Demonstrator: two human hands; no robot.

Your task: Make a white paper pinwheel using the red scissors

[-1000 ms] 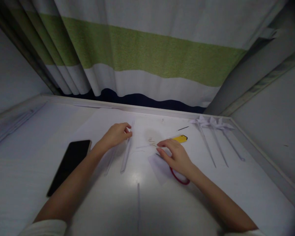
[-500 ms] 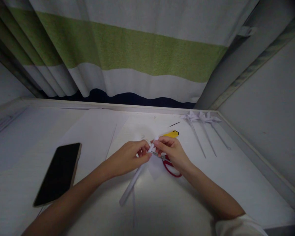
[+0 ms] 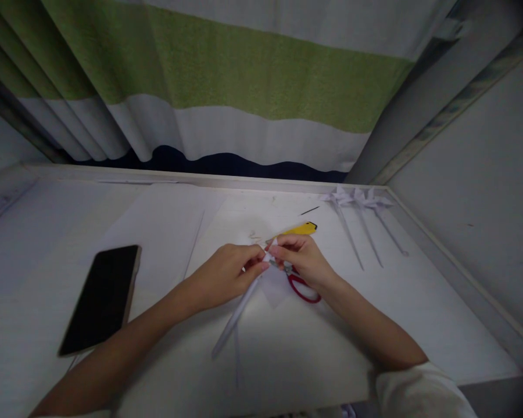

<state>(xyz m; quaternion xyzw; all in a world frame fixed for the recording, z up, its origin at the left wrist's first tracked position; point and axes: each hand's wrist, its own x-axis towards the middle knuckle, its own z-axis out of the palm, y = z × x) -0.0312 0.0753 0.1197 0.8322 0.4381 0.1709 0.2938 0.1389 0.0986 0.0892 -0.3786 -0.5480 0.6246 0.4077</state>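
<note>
A narrow strip of white paper, rolled or folded long (image 3: 237,316), slants from lower left up to my fingers. My left hand (image 3: 230,276) is closed on it near its upper end, thumb and fingers pinching. At the very tip, my right hand (image 3: 303,260) pinches the same paper. Red-handled scissors (image 3: 303,289) lie under my right hand, their blades partly covered. Just beyond my fingers is a yellow utility knife (image 3: 303,229), partly hidden. A small piece of white paper (image 3: 275,288) lies on the table below my hands.
A dark phone (image 3: 100,299) lies at left, with white paper sheets (image 3: 157,217) behind it. Several paper pinwheels on sticks (image 3: 359,223) lie at back right. A thin dark stick (image 3: 309,211) is near the knife. A raised ledge (image 3: 226,181) and striped curtain (image 3: 265,81) border the back.
The paper strip has turned slightly and looks narrower now. Both hands keep their pinch near its upper end, with small finger shifts. The view has tilted down a little.
</note>
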